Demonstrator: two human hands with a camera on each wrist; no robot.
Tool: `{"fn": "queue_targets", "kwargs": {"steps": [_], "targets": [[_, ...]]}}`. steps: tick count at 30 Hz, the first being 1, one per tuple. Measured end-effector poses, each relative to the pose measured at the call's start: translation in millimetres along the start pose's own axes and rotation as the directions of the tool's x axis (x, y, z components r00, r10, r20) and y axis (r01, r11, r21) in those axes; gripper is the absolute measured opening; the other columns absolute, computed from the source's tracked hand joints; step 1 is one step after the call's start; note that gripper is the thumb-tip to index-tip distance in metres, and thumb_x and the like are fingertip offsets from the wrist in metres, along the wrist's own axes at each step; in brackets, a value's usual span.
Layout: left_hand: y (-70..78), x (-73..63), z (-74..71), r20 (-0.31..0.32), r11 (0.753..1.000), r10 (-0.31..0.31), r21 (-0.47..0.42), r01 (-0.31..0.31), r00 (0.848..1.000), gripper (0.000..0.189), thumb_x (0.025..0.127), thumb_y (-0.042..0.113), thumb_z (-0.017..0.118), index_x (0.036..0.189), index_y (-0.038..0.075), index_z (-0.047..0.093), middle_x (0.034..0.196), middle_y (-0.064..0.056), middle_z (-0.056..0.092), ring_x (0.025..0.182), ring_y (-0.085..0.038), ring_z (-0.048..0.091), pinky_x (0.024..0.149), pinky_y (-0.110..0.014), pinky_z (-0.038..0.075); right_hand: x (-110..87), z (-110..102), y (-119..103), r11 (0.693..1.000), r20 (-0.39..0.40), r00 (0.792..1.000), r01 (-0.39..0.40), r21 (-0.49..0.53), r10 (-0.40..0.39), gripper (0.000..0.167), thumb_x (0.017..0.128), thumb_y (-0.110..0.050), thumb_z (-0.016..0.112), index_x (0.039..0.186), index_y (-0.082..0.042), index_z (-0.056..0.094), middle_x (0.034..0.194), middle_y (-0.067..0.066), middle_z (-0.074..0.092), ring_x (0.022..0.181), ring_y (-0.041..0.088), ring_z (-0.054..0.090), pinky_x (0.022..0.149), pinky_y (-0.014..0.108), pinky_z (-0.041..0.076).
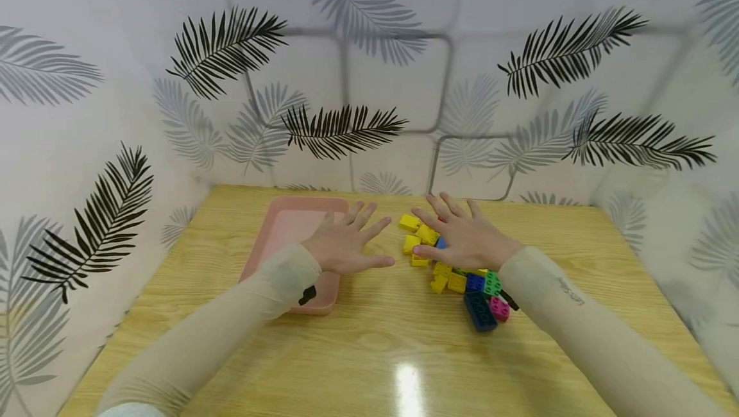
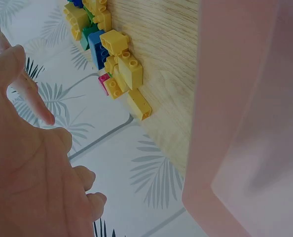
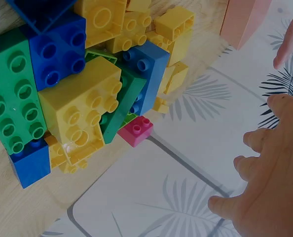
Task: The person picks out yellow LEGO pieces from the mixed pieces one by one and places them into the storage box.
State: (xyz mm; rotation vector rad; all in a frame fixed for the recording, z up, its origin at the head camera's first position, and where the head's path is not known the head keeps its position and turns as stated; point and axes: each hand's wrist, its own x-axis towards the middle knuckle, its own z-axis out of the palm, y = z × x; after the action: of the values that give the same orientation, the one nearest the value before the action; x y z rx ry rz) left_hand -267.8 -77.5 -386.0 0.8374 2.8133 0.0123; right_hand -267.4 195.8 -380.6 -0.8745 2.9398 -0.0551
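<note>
Fingers spread, my left hand [image 1: 343,244] hovers over the right side of a pink tray [image 1: 331,292], holding nothing. My right hand [image 1: 470,237], also spread and holding nothing, is above a loose pile of toy building bricks. In the right wrist view the pile shows a green brick [image 3: 18,94], a large yellow brick [image 3: 82,98], a light blue brick [image 3: 154,69] and a small pink brick [image 3: 135,132]. A dark navy brick [image 1: 480,312] lies at the pile's near edge. Part of the pile is hidden beneath my right hand and wrist in the head view.
The bricks and tray stand on a wooden table [image 1: 369,353]. Behind it hangs a pale, leaf-patterned backdrop [image 1: 369,83], which also runs along both sides. Light glares off the table's near middle.
</note>
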Motion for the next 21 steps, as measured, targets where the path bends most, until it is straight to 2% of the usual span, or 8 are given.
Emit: {"fn": "queue_targets", "kwargs": {"steps": [7,11,13,16,18,21], "targets": [[-0.1,-0.6,0.2,-0.006,1.0,-0.01,0.014,0.01,1.0,0.087,0.09,0.085,0.026,0.161,0.04,0.002,0.169,0.002,-0.01,0.157,-0.026,-0.003,0.117,-0.07,0.01,-3.3,1.0,-0.5,1.0,-0.004,1.0,-0.001,-0.019,0.001,0.085,0.094,-0.079,0.03,0.162,-0.031,0.016,0.17,0.008,0.005,0.156,0.036,0.006,0.115,0.072,0.005],[-9.3,-10.7,-4.1,0.021,0.999,-0.037,0.008,0.037,0.999,0.089,0.09,0.082,0.033,0.162,0.034,0.011,0.17,-0.004,0.002,0.157,-0.028,0.004,0.118,-0.067,0.012,-6.8,0.2,2.6,1.0,-0.039,0.999,0.003,0.001,-0.003,0.079,0.097,-0.073,0.034,0.159,-0.024,0.031,0.166,0.012,0.023,0.154,0.038,0.016,0.116,0.07,0.013],[-20.6,-20.5,-8.2,0.043,0.998,-0.067,-0.018,0.068,0.997,0.089,0.092,0.077,0.042,0.162,0.028,0.018,0.169,-0.006,0.014,0.156,-0.029,0.013,0.119,-0.064,0.015,-10.0,-0.3,5.8,1.0,-0.059,0.998,0.008,0.018,-0.007,0.072,0.1,-0.066,0.04,0.155,-0.02,0.042,0.16,0.014,0.037,0.151,0.039,0.026,0.115,0.068,0.019],[-46.3,-37.4,-12.4,0.039,0.989,-0.12,-0.083,0.123,0.992,0.086,0.095,0.062,0.054,0.16,0.013,0.029,0.161,-0.012,0.035,0.149,-0.032,0.033,0.119,-0.057,0.025,-17.3,-1.1,12.2,0.999,-0.09,0.996,0.019,0.051,-0.015,0.059,0.101,-0.054,0.052,0.146,-0.015,0.055,0.147,0.016,0.054,0.14,0.04,0.044,0.112,0.064,0.031],[-67.3,-47.9,-11.1,0.016,0.979,-0.172,-0.109,0.173,0.985,0.083,0.096,0.055,0.057,0.157,0.004,0.032,0.156,-0.016,0.043,0.139,-0.035,0.048,0.112,-0.054,0.038,-22.7,-0.7,17.0,0.998,-0.121,0.992,0.03,0.059,-0.022,0.051,0.101,-0.046,0.058,0.139,-0.012,0.061,0.138,0.015,0.061,0.131,0.039,0.053,0.108,0.061,0.038],[-94.2,-64.9,-5.6,0.007,0.959,-0.254,-0.125,0.253,0.967,0.082,0.097,0.048,0.059,0.152,-0.008,0.035,0.143,-0.026,0.054,0.12,-0.039,0.062,0.099,-0.054,0.049,-30.9,0.3,22.9,0.997,-0.171,0.985,0.04,0.071,-0.028,0.039,0.099,-0.036,0.064,0.129,-0.011,0.069,0.127,0.013,0.069,0.119,0.035,0.063,0.102,0.055,0.047]]}}
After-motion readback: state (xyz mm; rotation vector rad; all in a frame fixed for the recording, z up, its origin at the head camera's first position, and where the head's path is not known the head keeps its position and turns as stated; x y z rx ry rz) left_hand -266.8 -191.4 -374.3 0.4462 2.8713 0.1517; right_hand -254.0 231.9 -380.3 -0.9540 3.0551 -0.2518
